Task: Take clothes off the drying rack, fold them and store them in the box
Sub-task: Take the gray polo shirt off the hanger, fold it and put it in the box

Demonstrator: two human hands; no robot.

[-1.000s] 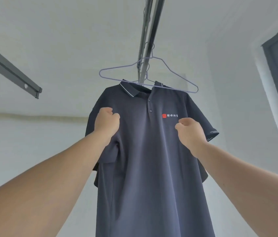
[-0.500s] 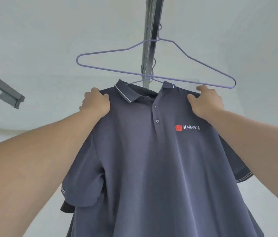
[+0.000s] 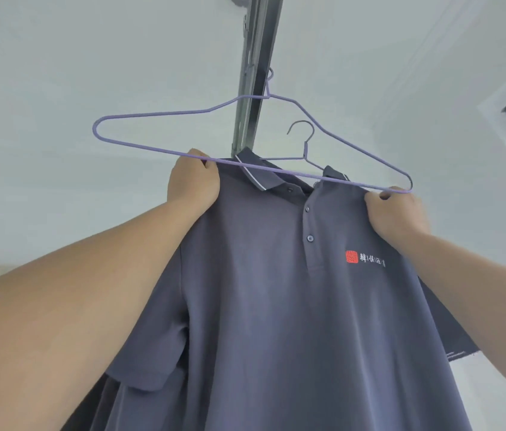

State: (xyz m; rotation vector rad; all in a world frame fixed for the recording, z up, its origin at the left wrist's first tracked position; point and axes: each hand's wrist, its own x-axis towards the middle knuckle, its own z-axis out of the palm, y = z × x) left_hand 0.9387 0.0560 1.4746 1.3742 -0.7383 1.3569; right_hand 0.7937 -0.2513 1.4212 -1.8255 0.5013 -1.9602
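Gripping polo shirt (image 3: 276,306) at both shoulders, frame centre: left hand (image 3: 192,181) and right hand (image 3: 396,213) fisting cloth (fingers curled round shoulder seams). Hanging below rack rail (image 3: 256,73), collar up, long axis running down-frame. Sitting on 1 inner hanger (image 3: 303,147), hook apparently off rail; empty purple hanger (image 3: 152,113) crossing knuckles. Both arms reaching up, equally near.
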